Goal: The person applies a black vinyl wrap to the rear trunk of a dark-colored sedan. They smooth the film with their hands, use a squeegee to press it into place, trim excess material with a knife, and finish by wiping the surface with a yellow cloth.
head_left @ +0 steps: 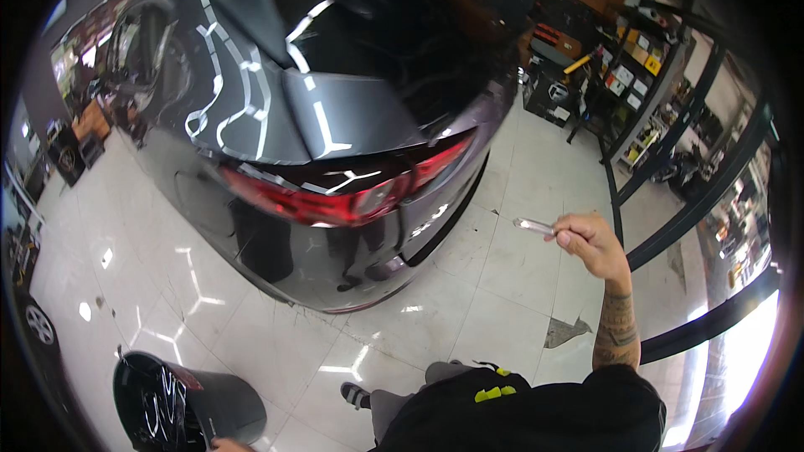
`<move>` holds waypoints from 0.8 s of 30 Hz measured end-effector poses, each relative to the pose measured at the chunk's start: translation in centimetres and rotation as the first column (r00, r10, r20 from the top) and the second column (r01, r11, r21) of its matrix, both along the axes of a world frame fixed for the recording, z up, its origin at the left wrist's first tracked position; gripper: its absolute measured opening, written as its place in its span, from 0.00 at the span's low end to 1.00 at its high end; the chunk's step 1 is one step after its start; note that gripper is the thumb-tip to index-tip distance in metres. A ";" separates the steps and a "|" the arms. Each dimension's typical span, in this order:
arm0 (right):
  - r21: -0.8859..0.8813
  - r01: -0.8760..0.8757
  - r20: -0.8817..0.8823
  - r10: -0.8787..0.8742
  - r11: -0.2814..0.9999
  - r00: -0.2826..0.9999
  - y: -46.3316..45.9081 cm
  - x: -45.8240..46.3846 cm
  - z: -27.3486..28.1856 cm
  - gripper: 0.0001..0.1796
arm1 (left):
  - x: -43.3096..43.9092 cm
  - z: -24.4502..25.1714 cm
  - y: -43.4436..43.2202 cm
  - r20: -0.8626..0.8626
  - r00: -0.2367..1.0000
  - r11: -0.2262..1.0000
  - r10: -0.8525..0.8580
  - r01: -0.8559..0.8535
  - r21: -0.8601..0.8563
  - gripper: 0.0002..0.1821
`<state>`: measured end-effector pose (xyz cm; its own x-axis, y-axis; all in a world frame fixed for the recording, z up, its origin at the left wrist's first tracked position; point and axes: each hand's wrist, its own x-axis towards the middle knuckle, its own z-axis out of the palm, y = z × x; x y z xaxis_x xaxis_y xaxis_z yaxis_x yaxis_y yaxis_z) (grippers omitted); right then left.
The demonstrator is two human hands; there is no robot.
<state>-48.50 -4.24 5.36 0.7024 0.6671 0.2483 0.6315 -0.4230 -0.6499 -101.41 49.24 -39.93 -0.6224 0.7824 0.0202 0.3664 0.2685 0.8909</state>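
Observation:
My right hand [587,240] is raised at the right, its fingers closed on a slim, shiny metallic tool [534,226] that points left towards the car. What kind of tool it is cannot be told. At the bottom edge my left hand [231,446] shows only in part, at the rim of a dark plastic bin [235,402]; its grip is mostly cut off. Black glossy material [164,411] lies inside the bin. Before me stands the rear corner of a dark grey car [352,113], with its red tail light [314,198] and glossy bumper [301,263].
Glass panels in black frames [684,226] run along the right. Shelves with boxes [628,75] and a black box [549,97] stand at the back right. A torn grey piece [565,331] lies on the tiled floor. A car wheel [41,324] shows at the far left.

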 end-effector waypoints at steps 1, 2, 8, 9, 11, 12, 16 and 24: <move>0.029 0.070 -0.062 -0.068 0.997 0.996 -2.8 0.5 -1.6 0.12 | 5.3 0.5 -3.1 -0.037 0.985 0.986 -0.168 0.168 0.003 0.23; 0.084 0.114 -0.170 -0.099 0.990 0.980 -5.7 0.6 -3.4 0.13 | 11.6 0.8 -6.5 -0.202 0.921 0.917 -0.333 0.366 0.157 0.25; 0.228 0.293 -0.575 -0.114 0.929 0.810 -15.8 2.9 -13.6 0.12 | 41.6 16.1 -21.2 0.090 0.445 0.437 -0.891 0.788 0.433 0.19; 0.293 0.285 -0.621 -0.045 0.913 0.783 -16.3 4.0 -14.4 0.13 | 45.3 19.7 -22.5 -0.039 0.370 0.279 -0.928 0.761 0.585 0.17; 0.389 0.214 -0.599 0.070 0.896 0.797 -16.6 6.3 -15.0 0.13 | 50.9 27.1 -23.5 -0.340 0.336 0.036 -0.879 0.755 0.655 0.14; 0.424 0.145 -0.536 0.118 0.894 0.836 -16.2 8.1 -14.8 0.14 | 52.9 30.5 -24.0 -0.379 0.328 0.014 -0.865 0.771 0.636 0.13; 0.449 -0.072 -0.424 0.283 0.891 0.860 -12.1 14.4 -13.0 0.14 | 60.8 41.6 -25.2 -0.701 0.289 -0.198 -0.652 0.827 0.526 0.15; 0.453 -0.400 -0.209 0.532 0.796 0.821 -1.7 24.2 -8.6 0.14 | 79.7 49.0 -28.2 -0.950 0.033 -0.462 -0.309 0.868 0.180 0.20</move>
